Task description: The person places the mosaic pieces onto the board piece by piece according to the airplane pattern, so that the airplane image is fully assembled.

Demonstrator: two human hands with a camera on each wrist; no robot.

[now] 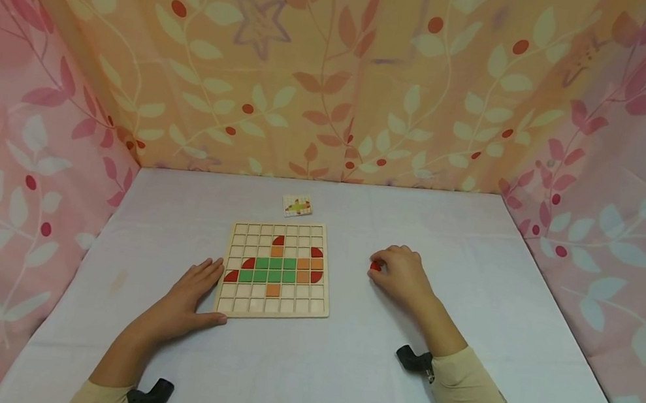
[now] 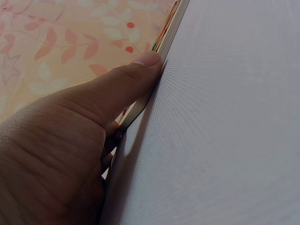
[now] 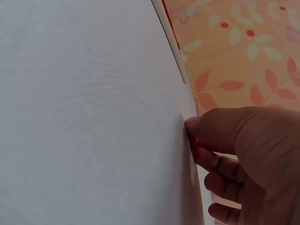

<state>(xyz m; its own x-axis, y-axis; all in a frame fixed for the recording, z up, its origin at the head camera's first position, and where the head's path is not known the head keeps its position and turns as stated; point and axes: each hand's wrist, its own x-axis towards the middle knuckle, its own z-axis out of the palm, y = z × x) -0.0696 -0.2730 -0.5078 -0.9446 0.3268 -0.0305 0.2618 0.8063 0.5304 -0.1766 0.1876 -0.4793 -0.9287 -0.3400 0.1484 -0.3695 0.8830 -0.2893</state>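
Observation:
A square wooden grid board [image 1: 294,305] lies on the table, with green squares [image 1: 267,269], orange squares [image 1: 304,270] and red quarter-round pieces [image 1: 232,276] set in its cells. My left hand [image 1: 185,302] rests along the board's left side, fingers extended and thumb at the near left corner. In the left wrist view the thumb [image 2: 126,77] touches the board's edge. Right of the board, my right hand [image 1: 406,277] pinches a red piece [image 1: 375,265] between thumb and fingers, close to the table surface. That red piece [image 3: 193,145] is mostly covered by fingers in the right wrist view.
A small patterned card [image 1: 297,206] lies just behind the board. The table has a white cloth [image 1: 304,377]. Orange floral curtain [image 1: 335,84] hangs at the back, with pink floral cloth [image 1: 15,149] at both sides. Black wrist mounts [image 1: 151,396] sit by both sleeves.

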